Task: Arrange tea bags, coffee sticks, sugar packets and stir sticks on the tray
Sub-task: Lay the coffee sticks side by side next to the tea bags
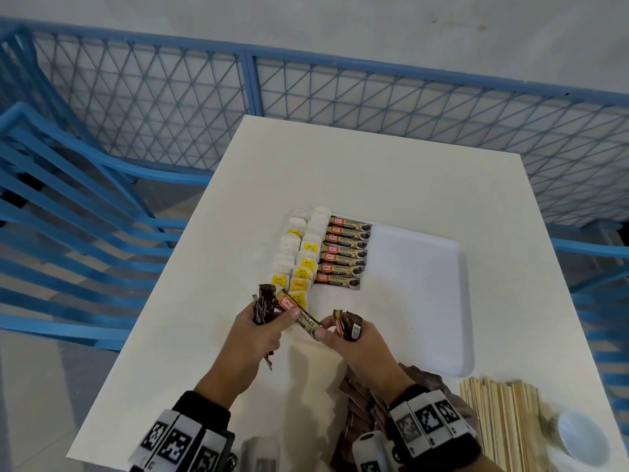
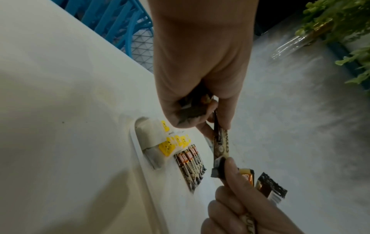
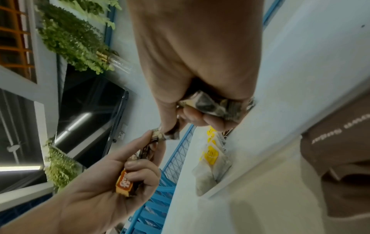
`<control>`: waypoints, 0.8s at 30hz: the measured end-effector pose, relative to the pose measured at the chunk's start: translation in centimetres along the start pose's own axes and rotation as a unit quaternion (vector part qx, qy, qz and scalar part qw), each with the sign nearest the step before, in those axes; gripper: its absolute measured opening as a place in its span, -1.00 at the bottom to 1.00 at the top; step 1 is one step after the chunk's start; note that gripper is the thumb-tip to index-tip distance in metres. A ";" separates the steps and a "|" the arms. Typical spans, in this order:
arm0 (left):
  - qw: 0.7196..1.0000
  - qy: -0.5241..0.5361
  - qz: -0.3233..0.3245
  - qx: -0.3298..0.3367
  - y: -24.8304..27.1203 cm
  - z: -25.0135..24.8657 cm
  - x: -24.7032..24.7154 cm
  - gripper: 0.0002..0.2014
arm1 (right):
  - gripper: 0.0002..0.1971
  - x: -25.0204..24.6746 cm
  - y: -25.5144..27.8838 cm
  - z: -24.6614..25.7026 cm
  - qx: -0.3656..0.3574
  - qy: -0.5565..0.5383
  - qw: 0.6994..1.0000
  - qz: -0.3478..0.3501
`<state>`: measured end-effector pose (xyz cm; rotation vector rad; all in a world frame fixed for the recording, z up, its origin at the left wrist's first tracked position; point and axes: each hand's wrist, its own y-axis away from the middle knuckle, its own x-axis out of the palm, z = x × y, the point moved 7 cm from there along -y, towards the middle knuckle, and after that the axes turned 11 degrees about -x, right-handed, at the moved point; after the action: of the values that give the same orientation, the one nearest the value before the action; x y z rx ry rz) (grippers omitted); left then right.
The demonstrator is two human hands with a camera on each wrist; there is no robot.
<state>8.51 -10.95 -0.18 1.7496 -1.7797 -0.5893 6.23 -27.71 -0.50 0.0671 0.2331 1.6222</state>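
Both hands are gripping coffee sticks above a white table
The left hand and right hand are each clutching a bundle and pinching one shared coffee stick over the near-left corner of the white tray; blue mesh fencing is standing beyond the far edge

White table, blue mesh fence, pale wall, possibly artificial greenery

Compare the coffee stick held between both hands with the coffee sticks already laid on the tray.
The held coffee stick is lifted off the tray, pinched at its ends by the left hand and the right hand; the row of coffee sticks lies flat on it. The held coffee stick runs diagonally; the row lies parallel, stacked beside the tea bags. Both show the same orange label and GRANULES print.
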 end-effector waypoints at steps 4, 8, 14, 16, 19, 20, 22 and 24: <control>1.000 0.009 0.029 -0.001 0.0 0.0 0.6 -0.94 | -0.94 -0.7 -0.4 -0.7 0.031 -0.046 0.997 -0.046; 0.997 -0.077 0.010 -0.008 -0.3 0.6 -0.2 -0.89 | -0.89 -2.4 -1.3 -2.0 0.062 -0.055 0.993 -0.079; 0.994 -0.106 -0.033 -0.003 -0.3 0.9 -2.0 -0.94 | -0.82 -6.0 -3.4 -3.7 0.098 0.054 0.990 -0.091; 0.994 -0.100 -0.039 -0.005 -0.3 1.0 -2.1 -0.95 | -0.81 -6.6 -4.3 -4.2 0.106 0.078 0.987 -0.093; 0.994 -0.102 -0.043 -0.016 -0.4 1.3 -2.3 -0.93 | -0.79 -6.8 -5.6 -4.9 0.114 0.105 0.984 -0.093; 0.993 -0.104 -0.043 -0.018 -0.4 1.4 -2.4 -0.92 | -0.74 -6.8 -5.9 -5.1 0.116 0.116 0.982 -0.094; 0.993 -0.109 -0.046 -0.022 -0.5 1.5 -2.5 -0.90 | -0.69 -7.0 -6.6 -5.3 0.116 0.144 0.978 -0.100; 0.992 -0.111 -0.049 -0.028 -0.6 1.7 -2.7 -0.90 | -0.67 -7.0 -7.0 -5.4 0.116 0.181 0.971 -0.100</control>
<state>7.78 -8.43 -2.07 1.7984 -1.8101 -0.8971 12.58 -34.95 -6.43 -0.0735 0.6913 1.3916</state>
